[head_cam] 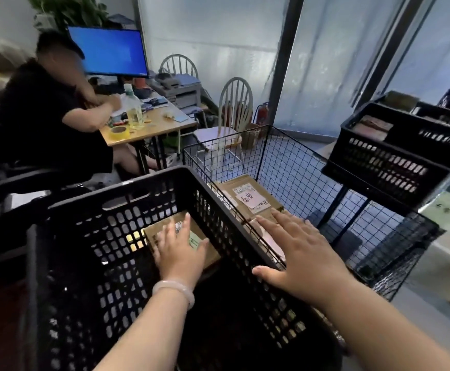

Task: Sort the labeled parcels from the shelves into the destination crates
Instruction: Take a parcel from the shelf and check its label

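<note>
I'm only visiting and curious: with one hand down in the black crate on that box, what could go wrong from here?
1. The left hand covers much of the label on the parcel, so a wrong destination might go unnoticed.
2. The right hand hovers open over the rim of the black crate, beside the wire basket; it could catch on the wire edge.

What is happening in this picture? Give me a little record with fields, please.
left hand: flat on a cardboard parcel inside the near black crate
right hand: open, fingers spread, at the crate's right rim
wire basket: beside the crate, holds labelled parcels
far crate: black, raised on a stand at right, brown parcels inside
background: a person seated at a desk with a monitor
</note>
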